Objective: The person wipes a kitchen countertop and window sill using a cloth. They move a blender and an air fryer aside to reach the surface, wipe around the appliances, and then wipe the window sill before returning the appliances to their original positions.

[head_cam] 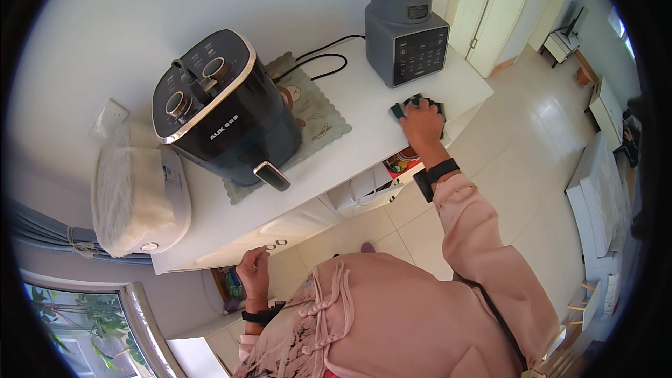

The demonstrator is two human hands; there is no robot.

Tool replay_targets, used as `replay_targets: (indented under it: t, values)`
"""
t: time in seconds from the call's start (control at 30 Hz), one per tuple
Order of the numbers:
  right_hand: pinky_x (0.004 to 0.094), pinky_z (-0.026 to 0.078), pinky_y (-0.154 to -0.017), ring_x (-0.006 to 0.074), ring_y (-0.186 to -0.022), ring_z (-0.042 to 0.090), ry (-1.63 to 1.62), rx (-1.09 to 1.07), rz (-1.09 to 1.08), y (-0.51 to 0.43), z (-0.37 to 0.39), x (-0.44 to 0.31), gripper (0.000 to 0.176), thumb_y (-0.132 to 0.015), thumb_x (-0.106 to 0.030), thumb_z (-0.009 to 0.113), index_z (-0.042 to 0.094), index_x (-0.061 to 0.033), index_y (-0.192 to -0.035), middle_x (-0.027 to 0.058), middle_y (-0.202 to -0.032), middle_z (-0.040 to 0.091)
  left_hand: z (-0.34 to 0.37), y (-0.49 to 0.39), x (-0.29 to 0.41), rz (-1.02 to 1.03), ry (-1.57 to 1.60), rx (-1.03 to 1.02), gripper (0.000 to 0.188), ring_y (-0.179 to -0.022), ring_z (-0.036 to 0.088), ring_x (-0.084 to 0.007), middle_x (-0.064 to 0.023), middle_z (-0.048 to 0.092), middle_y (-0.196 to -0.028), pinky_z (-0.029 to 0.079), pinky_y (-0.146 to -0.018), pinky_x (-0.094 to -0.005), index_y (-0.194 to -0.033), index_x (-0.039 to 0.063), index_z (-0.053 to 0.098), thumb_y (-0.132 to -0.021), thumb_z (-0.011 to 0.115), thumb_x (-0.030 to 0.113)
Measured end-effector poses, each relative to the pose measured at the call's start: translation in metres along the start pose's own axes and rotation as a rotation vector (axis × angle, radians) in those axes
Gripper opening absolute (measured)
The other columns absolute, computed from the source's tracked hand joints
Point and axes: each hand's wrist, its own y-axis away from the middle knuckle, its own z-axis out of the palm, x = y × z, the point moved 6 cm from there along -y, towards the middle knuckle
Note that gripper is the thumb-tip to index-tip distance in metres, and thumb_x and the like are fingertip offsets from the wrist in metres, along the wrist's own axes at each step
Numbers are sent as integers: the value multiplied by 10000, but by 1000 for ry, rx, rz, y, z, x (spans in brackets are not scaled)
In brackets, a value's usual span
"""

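My right hand (423, 124) presses a dark green checked cloth (399, 110) onto the white cabinet top (336, 160), near its front edge at the right end. Part of the cloth is hidden under my fingers. Just behind it stands a grey blender (382, 47) with a clear jug and a dark control panel. My left hand (254, 271) hangs in front of the cabinet, close to the door handles (276, 244). Its fingers are loosely curled and I see nothing in them. I cannot tell whether it touches the cabinet.
A black AUX air fryer (236, 121) stands on a scalloped green mat (328, 121), its handle towards me. At the left is a white appliance (176, 205) under a fluffy cover (126, 194). A black cord (344, 58) loops behind. An open compartment (367, 191) lies below the cabinet top.
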Motion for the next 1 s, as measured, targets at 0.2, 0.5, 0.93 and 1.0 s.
replay_targets:
  t: [0.2, 0.5, 0.93, 1.0]
  values:
    - [440, 503, -728, 305, -950, 579, 115, -95, 142, -31, 9, 75, 278, -795, -329, 701, 690, -151, -1007, 102, -1049, 572, 6, 16, 0, -8, -31, -35, 128, -684, 652, -170, -110, 676, -770, 500, -638, -269, -898, 17, 675, -797, 628, -46]
    - [426, 504, -698, 298, -924, 582, 62, -41, -37, 25, -6, 1, 273, -760, -284, 732, 682, -128, -978, 107, -1056, 569, 21, -10, 14, 25, -3, -140, 129, -696, 649, -194, -109, 675, -785, 502, -639, -282, -906, 36, 683, -801, 642, -25]
    - [413, 497, -623, 287, -845, 567, -72, -8, -249, 114, -37, -160, 268, -706, -286, 749, 622, -103, -855, 109, -965, 540, -31, -22, -39, 102, -9, -243, 125, -741, 672, -165, -106, 686, -828, 518, -663, -262, -939, -9, 686, -831, 626, -26]
    - [405, 507, -625, 302, -859, 568, -75, -73, -245, 123, -38, -182, 320, -709, -284, 728, 628, -77, -931, 143, -1010, 550, -44, -18, -58, 35, -14, -260, 127, -741, 672, -160, -103, 688, -824, 518, -664, -260, -941, -8, 686, -832, 624, -24]
